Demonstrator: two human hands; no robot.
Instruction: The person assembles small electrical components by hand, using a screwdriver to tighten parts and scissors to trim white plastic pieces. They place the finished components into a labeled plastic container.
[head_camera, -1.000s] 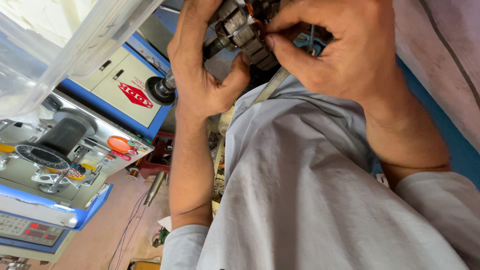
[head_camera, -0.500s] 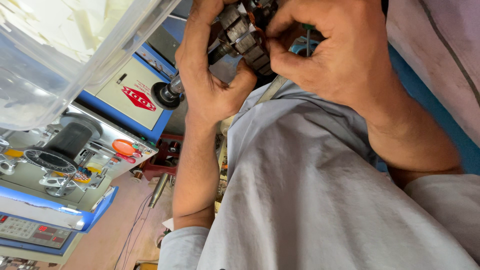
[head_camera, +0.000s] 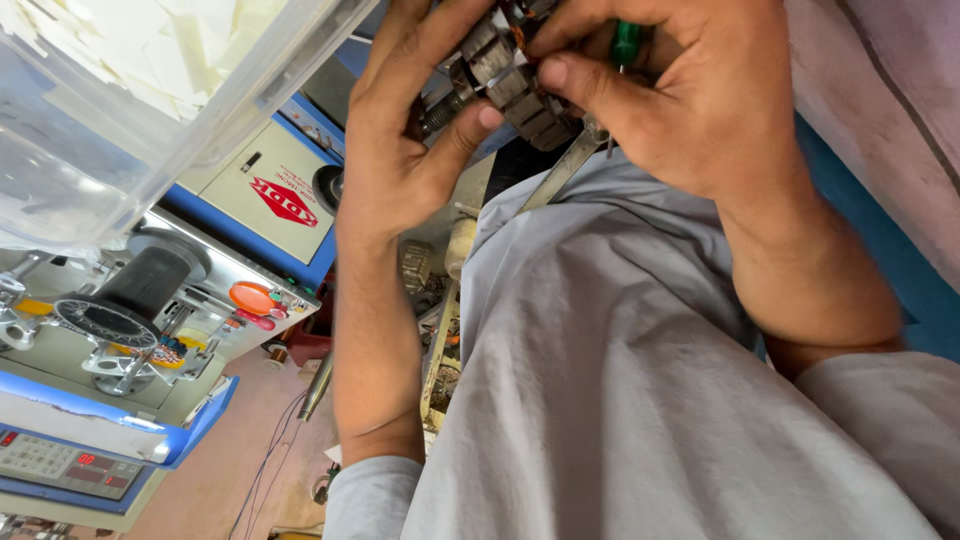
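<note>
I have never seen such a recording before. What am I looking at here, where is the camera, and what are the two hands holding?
The camera sits on the person's head and looks down along their own grey shirt, so the picture seems tilted. There is no robot, only two bare hands. The left hand cradles a small ribbed metal motor part with copper wire in it. The right hand pinches the same part with thumb and fingers, and a green-handled tool is tucked in its grip. To the left stand a blue and cream machine, a black spool on a metal fixture, and a clear plastic box of white paper pieces.
</note>
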